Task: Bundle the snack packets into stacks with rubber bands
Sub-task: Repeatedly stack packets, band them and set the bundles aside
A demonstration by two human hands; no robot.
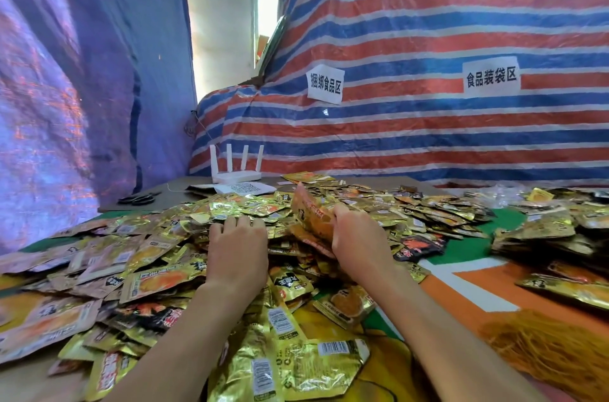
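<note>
A big heap of gold, brown and black snack packets (171, 237) covers the table in front of me. My left hand (239, 246) lies palm down on the heap, its fingers reaching into the gold packets. My right hand (357, 237) grips a small stack of orange packets (313, 214) held upright on edge above the heap. A pile of yellow-orange rubber bands (553, 352) lies at the lower right on the table.
A second pile of gold packets (543, 230) sits at the right. A white router (235, 167), a QR-code sheet (245, 188) and black scissors (138, 199) lie at the back. Striped tarp (428, 138) with two paper labels rises behind; blue tarp hangs left.
</note>
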